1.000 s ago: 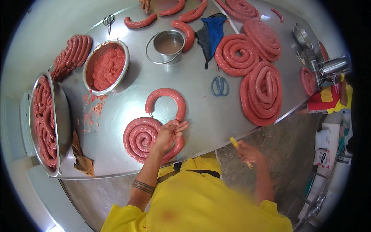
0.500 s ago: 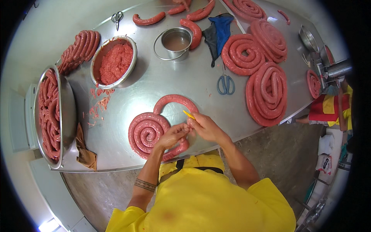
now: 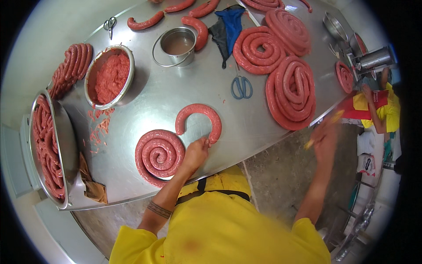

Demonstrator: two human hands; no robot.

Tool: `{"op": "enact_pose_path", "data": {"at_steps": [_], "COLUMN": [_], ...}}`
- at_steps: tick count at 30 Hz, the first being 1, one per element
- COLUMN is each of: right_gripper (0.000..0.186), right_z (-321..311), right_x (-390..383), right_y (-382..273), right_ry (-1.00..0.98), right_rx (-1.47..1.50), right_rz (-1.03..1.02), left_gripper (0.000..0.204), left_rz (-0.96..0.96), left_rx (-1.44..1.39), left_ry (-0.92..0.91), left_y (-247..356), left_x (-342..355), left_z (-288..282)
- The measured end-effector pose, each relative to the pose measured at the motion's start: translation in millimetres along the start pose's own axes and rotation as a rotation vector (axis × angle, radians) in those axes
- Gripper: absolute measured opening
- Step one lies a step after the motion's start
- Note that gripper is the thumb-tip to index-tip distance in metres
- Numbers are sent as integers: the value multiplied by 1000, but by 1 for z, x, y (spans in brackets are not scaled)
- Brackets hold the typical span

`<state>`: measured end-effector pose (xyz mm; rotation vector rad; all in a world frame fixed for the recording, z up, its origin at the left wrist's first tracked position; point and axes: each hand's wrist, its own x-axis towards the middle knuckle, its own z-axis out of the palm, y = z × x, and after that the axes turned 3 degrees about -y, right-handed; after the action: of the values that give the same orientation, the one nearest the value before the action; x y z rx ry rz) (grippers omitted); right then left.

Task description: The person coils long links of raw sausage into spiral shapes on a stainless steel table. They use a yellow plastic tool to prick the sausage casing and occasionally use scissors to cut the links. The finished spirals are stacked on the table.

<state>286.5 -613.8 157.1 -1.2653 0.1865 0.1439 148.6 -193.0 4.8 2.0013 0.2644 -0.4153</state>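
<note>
My left hand (image 3: pixel 196 154) is closed, pinching the near end of a curved length of raw sausage (image 3: pixel 200 110) that arcs over the steel table. Beside it on the left lies a flat spiral of sausage (image 3: pixel 159 155); my wrist crosses its right edge. The other end of the curved piece rests close to that spiral. Out to the right, past the table edge, my right hand (image 3: pixel 324 138) is smeared by motion. A slim yellow tool (image 3: pixel 337 116) shows at both sides of its fist; its exact kind cannot be made out.
A bowl of minced meat (image 3: pixel 112 79), a big basin of sausages (image 3: pixel 47 145) and a small pot (image 3: pixel 178 44) stand on the table (image 3: pixel 176 88). Blue-handled scissors (image 3: pixel 241 87) lie near large sausage coils (image 3: pixel 290 92). A person in yellow (image 3: pixel 382 105) works at far right.
My right hand has swung away from my left, out to the right beyond the table, carrying the yellow tool. My left hand stays low at the sausage end. The whole view has shifted slightly.
</note>
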Motion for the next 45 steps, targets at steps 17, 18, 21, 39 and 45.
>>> {"op": "enact_pose_path", "data": {"at_steps": [17,18,21,39,45], "right_gripper": [24,23,22,17,11], "right_z": [241,236,217,8,-70], "right_x": [-13,-18,-25,-8,24], "right_y": [156,149,157,60,39], "right_ry": [-935,-854,-714,88,275], "right_rx": [-550,-515,-151,473,-50], "right_rz": [99,170,290,127,-47], "left_gripper": [15,16,23,10,12], "left_rz": [147,153,121,490,339], "left_rx": [69,54,-122,219,269], "left_ry": [558,561,275,-177,-322], "left_y": [19,17,6,-7,-20], "left_x": [-34,-34,-25,-20,-57], "left_z": [-13,-14,-10,2,-1]}}
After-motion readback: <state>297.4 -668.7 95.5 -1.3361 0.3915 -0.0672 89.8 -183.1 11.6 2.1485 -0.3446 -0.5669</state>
